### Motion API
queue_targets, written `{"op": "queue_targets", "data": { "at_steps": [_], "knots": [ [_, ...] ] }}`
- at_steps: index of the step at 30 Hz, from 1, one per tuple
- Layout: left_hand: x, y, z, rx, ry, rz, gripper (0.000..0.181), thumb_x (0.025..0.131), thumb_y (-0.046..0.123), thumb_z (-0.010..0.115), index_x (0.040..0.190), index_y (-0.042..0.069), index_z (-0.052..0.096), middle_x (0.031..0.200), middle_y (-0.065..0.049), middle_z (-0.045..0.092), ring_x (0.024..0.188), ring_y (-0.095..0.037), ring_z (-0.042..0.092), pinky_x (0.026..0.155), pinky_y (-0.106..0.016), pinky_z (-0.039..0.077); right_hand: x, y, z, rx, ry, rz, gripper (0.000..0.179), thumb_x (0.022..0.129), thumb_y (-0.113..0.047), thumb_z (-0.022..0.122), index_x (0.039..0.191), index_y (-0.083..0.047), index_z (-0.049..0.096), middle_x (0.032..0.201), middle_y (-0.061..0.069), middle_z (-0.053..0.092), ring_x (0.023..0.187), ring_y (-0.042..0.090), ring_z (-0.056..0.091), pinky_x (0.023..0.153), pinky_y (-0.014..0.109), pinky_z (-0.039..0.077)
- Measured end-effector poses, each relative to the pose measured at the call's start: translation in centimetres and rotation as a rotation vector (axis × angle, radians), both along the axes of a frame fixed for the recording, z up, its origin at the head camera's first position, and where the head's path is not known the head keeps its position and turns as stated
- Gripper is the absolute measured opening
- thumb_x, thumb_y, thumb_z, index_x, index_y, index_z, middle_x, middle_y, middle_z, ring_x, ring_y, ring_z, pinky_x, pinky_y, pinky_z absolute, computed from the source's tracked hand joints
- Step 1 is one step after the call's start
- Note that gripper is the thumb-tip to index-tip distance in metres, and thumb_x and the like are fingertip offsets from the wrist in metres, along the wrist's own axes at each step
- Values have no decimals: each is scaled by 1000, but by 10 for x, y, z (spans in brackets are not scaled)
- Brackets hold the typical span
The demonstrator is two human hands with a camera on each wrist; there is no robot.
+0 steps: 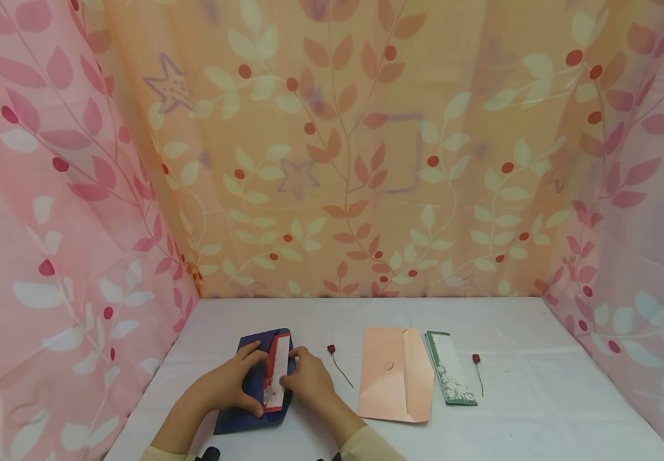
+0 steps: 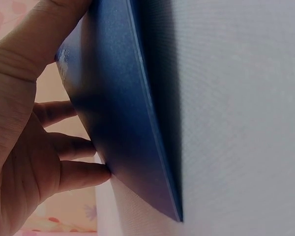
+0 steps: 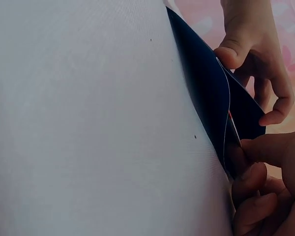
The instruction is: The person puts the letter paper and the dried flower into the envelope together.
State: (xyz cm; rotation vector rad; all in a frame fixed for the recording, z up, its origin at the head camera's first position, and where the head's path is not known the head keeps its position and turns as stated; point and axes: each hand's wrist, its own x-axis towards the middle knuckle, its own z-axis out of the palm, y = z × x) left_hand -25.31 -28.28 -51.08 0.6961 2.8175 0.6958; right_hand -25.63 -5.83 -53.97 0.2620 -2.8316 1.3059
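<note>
A dark blue envelope [image 1: 239,419] lies on the left part of the table, its flap side toward the right. A red-edged white card [image 1: 276,374] with a floral print sits partly inside its opening. My left hand [image 1: 230,384] rests on the envelope, thumb near the card's lower end and fingers spread toward the top. In the left wrist view, fingertips touch the blue envelope [image 2: 123,98]. My right hand [image 1: 311,381] pinches the card's right edge between thumb and fingers. The right wrist view shows these fingers [image 3: 265,150] at the envelope's opening, partly hiding the card.
Right of the hands lies a small dried red rose [image 1: 332,350] on a thin stem. Further right are a peach envelope [image 1: 383,378], a green-edged white card [image 1: 449,368] and a second red rose [image 1: 477,360]. Patterned curtains [image 1: 355,160] enclose the white table [image 1: 516,333].
</note>
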Motion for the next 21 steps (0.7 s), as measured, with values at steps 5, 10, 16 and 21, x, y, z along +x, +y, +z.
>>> {"op": "queue_targets", "data": {
  "at_steps": [5, 10, 16, 21],
  "knots": [
    [0, 0, 1, 4, 20, -14, 99, 57, 64, 92, 138, 24, 51, 161, -26, 30, 139, -53, 43, 106, -67, 42, -1, -4, -1, 10, 11, 8, 55, 73, -27, 87, 121, -13, 65, 103, 5, 74, 79, 15, 59, 68, 36, 50],
    [0, -1, 1, 0, 18, -11, 101, 57, 64, 92, 139, 23, 51, 161, -26, 31, 138, -53, 44, 107, -66, 41, -1, -7, 0, 6, 0, 12, 53, 74, -28, 87, 120, -12, 66, 104, 5, 74, 80, 15, 59, 70, 36, 51],
    [1, -1, 0, 8, 19, -10, 100, 57, 64, 92, 138, 21, 51, 160, -26, 31, 138, -52, 45, 107, -66, 41, -2, -11, 2, 9, -8, 21, 54, 74, -29, 88, 120, -12, 66, 105, 5, 74, 79, 14, 60, 69, 34, 51],
    [0, -2, 1, 14, 10, -10, 95, 58, 64, 92, 134, 24, 52, 161, -25, 30, 139, -53, 43, 107, -66, 41, -3, -13, 3, -2, -33, 24, 54, 74, -30, 88, 120, -13, 67, 101, 6, 73, 72, 14, 60, 62, 32, 48]
  ]
}}
